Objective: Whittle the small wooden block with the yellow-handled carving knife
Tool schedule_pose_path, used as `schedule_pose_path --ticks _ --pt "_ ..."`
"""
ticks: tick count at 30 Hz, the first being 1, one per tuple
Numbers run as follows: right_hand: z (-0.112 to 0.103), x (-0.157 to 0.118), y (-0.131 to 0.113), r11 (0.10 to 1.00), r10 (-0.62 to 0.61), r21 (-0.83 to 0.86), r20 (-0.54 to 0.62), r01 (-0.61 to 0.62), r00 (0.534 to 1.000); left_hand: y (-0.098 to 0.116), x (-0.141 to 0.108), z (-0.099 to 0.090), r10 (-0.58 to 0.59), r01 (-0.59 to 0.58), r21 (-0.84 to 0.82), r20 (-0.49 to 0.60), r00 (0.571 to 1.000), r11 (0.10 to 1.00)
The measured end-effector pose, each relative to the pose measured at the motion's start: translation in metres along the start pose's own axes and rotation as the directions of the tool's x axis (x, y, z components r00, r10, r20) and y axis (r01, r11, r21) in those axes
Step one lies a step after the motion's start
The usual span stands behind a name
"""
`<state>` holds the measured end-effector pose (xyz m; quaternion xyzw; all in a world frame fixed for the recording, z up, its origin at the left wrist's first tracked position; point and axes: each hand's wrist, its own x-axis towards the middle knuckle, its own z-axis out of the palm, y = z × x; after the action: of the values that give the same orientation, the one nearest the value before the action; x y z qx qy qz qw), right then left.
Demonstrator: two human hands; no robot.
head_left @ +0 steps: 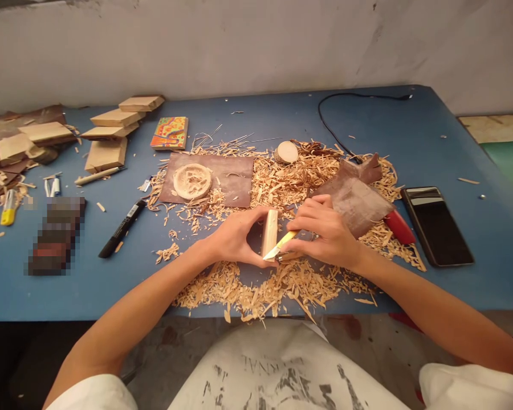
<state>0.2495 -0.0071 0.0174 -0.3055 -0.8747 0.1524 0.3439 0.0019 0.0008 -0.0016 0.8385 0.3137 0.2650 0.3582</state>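
My left hand (239, 238) grips a small pale wood block (269, 233) by its ends, thumb at the near end and fingers at the far end. In my right hand (322, 230) is a yellow utility knife (287, 237). Its blade points left and rests at the block's near end by my left thumb. Under my right hand's thumb a small dark metallic part shows, too hidden to name. Wood shavings (239, 290) lie on the blue table beneath both hands.
Beyond my hands are a round carved wood piece (192, 181) on brown sandpaper (235, 176) and a wood disc (287, 152). A phone (438, 226) and red handle (399, 226) lie right. Left are a black marker (122, 229), wood blocks (106, 154) and another yellow cutter (8, 208).
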Motion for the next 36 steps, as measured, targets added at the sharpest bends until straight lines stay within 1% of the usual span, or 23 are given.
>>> schedule_pose_path --ticks 4,7,11,14,15,17,18,20,21,22,23,25,28,30,32,36 --pt "-0.005 0.003 -0.001 0.999 -0.019 -0.044 -0.016 0.018 1.0 0.0 -0.001 0.0 -0.009 0.009 0.013 0.007 1.0 1.0" --pt "-0.009 0.005 -0.003 0.993 -0.049 -0.108 -0.034 0.045 0.998 0.001 0.0 0.0 -0.016 0.016 0.022 0.005 1.0 1.0" --pt "-0.01 0.005 -0.006 0.983 -0.066 -0.174 -0.05 0.056 0.997 0.002 0.001 -0.001 -0.03 0.029 0.029 0.019 0.999 0.999" --pt "-0.01 0.004 0.001 0.981 -0.058 -0.189 -0.054 0.046 0.997 0.003 0.001 -0.002 -0.041 0.04 0.027 0.025 0.999 0.999" --pt "-0.012 0.003 0.007 0.978 -0.04 -0.205 -0.058 0.027 0.997 0.003 0.0 -0.002 -0.038 0.037 0.025 0.024 0.999 0.999" --pt "-0.02 0.001 0.026 0.959 0.026 -0.276 -0.112 -0.056 0.993 0.003 0.0 -0.002 -0.024 0.023 0.026 0.031 0.999 0.999" --pt "-0.025 0.0 0.038 0.933 0.061 -0.338 -0.194 -0.125 0.979 0.003 -0.001 -0.002 -0.017 0.016 0.027 0.036 0.999 1.0" --pt "-0.036 -0.002 0.057 0.868 0.08 -0.423 -0.399 -0.261 0.914 0.003 -0.001 -0.002 -0.015 0.014 0.021 0.049 0.999 1.0" --pt "-0.04 -0.002 0.064 0.856 0.097 -0.421 -0.44 -0.301 0.893 0.003 -0.001 -0.002 -0.021 0.02 0.015 0.055 0.998 1.0" --pt "-0.042 -0.003 0.067 0.852 0.131 -0.412 -0.429 -0.323 0.894 0.003 -0.001 -0.002 -0.028 0.028 0.005 0.058 0.998 1.0" --pt "-0.042 -0.003 0.067 0.862 0.133 -0.396 -0.427 -0.317 0.895 0.003 -0.001 -0.003 -0.033 0.034 -0.011 0.054 0.998 0.999" --pt "-0.037 -0.002 0.06 0.896 0.159 -0.336 -0.363 -0.289 0.918 0.004 -0.001 -0.004 -0.041 0.044 -0.081 0.04 0.998 0.996" --pt "-0.024 -0.001 0.045 0.933 0.202 -0.236 -0.283 -0.273 0.937 0.005 0.001 -0.007 -0.053 0.051 -0.308 0.003 0.999 0.95" --pt "-0.018 -0.001 0.041 0.938 0.229 -0.191 -0.288 -0.29 0.93 0.005 0.001 -0.01 -0.064 0.055 -0.458 -0.005 0.998 0.887" --pt "-0.016 -0.001 0.041 0.938 0.256 -0.151 -0.307 -0.313 0.916 0.004 0.002 -0.012 -0.08 0.074 -0.555 0.014 0.997 0.828" --pt "-0.017 -0.001 0.043 0.936 0.296 -0.09 -0.324 -0.341 0.898 -0.002 0.002 -0.012 -0.128 0.152 -0.636 0.084 0.988 0.756"
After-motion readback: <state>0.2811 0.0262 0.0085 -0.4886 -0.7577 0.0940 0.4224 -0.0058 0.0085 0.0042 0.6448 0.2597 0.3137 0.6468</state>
